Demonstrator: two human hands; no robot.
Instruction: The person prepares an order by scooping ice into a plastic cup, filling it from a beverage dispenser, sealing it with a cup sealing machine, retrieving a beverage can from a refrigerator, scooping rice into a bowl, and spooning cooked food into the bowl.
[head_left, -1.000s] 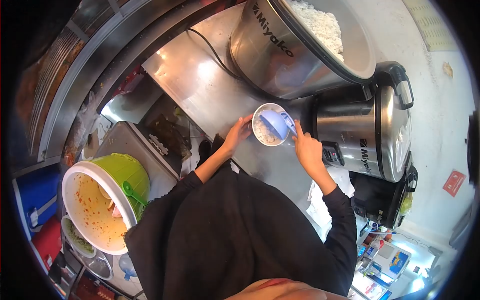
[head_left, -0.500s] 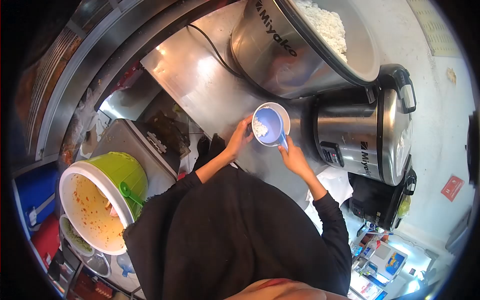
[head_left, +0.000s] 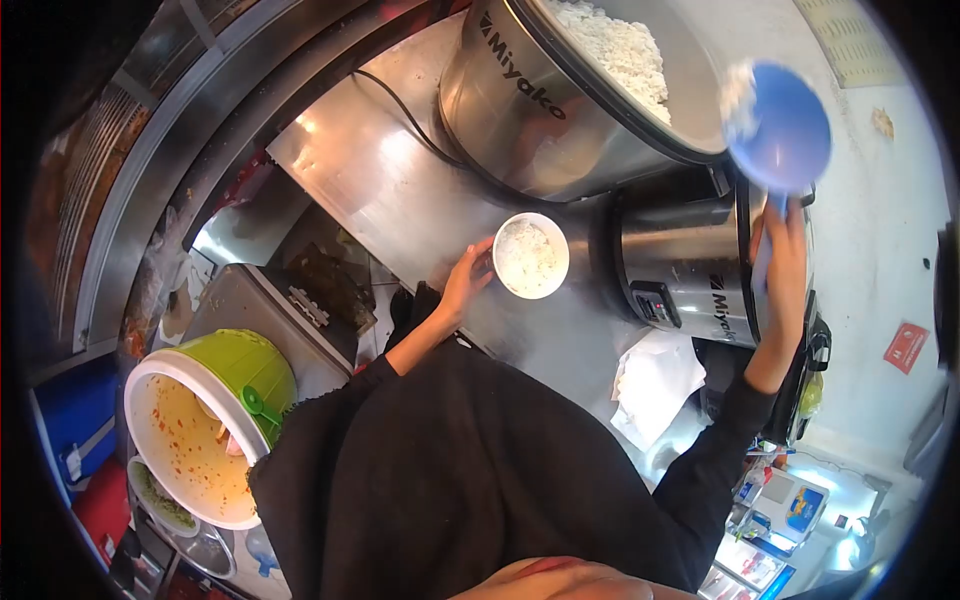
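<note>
A white bowl (head_left: 531, 256) holds white rice above the steel counter. My left hand (head_left: 466, 283) grips its left side, with the fingertips partly hidden behind the rim. Up at the right, my right hand (head_left: 785, 262) is closed round the handle of a blue scoop (head_left: 783, 130), slightly blurred, with some rice at its left edge. The scoop is beside the open end of a large Miyako cooker (head_left: 545, 110) that has rice (head_left: 625, 55) inside.
A second Miyako cooker (head_left: 675, 255) stands right of the bowl, with white paper (head_left: 657, 385) below it. A black cable (head_left: 405, 110) crosses the steel counter (head_left: 370, 170). At the left are a green-and-white bucket (head_left: 235, 365) and a grey box (head_left: 255, 310).
My right hand has lifted the blue scoop out of the bowl and carried it up and right, past the second cooker. The rice in the bowl is now uncovered; my left hand has stayed beside it.
</note>
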